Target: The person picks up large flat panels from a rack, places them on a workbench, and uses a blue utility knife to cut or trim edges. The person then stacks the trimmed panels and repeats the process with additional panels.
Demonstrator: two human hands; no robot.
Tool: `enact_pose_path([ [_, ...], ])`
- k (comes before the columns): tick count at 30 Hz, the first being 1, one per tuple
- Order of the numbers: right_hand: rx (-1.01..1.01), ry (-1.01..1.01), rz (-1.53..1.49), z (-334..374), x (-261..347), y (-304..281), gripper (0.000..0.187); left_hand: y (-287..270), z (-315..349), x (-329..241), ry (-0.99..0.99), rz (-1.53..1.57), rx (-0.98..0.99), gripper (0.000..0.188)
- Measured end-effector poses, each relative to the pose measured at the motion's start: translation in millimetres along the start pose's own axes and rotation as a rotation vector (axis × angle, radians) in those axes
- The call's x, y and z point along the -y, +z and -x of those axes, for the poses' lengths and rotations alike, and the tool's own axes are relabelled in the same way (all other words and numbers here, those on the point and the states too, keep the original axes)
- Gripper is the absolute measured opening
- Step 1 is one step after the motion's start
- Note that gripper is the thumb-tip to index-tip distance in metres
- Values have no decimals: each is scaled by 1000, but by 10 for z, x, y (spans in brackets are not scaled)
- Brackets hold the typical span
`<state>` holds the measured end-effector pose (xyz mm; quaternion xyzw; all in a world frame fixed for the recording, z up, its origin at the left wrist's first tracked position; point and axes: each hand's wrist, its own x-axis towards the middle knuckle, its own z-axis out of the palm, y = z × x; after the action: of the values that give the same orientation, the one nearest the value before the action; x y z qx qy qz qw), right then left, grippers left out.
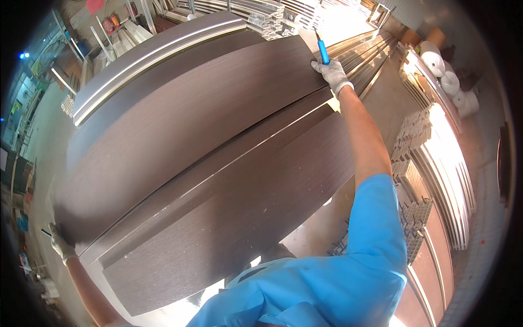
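A long dark brown board (190, 117) with a fine-grained surface stretches across in front of me. At its left end, my left hand (62, 246), in a light glove, is closed on the edge; a small dark stick (47, 233) pokes out by its fingers. My gloved right hand (333, 74) is at the board's far right corner, its fingers closed around a slim tool with a blue handle (323, 53) and a thin dark tip pointing up. The tool's exact kind is unclear. A second brown board (234, 210) lies nearer to my body, alongside the first.
Beyond the boards lies a dark panel with pale edge strips (163, 54). Long metal profiles (362, 52) extend at the far right. Stacked profiles (444, 180) and brown panels (430, 256) stand to the right, with white rolls (433, 59) behind. Red fire extinguishers (111, 23) stand far left.
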<state>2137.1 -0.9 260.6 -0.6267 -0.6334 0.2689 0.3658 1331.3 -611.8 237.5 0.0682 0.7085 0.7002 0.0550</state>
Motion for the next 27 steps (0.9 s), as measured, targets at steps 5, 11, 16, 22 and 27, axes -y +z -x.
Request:
enact_pose_path([
  [5, -54, 22, -38, -125, -295, 213, 41, 105, 19, 330, 19, -78, 3, 42],
  [11, 26, 90, 109, 85, -286, 316, 46, 228, 21, 591, -9, -169, 24, 44],
  [16, 81, 62, 263, 103, -203, 443, 47, 343, -64, 726, -201, -361, 88, 45],
  [22, 86, 82, 415, 90, -237, 573, 43, 462, -33, 1056, 111, -634, 89, 34],
  [27, 104, -1, 610, 135, -307, 192, 45, -237, -221, 872, 3, -547, 239, 28],
])
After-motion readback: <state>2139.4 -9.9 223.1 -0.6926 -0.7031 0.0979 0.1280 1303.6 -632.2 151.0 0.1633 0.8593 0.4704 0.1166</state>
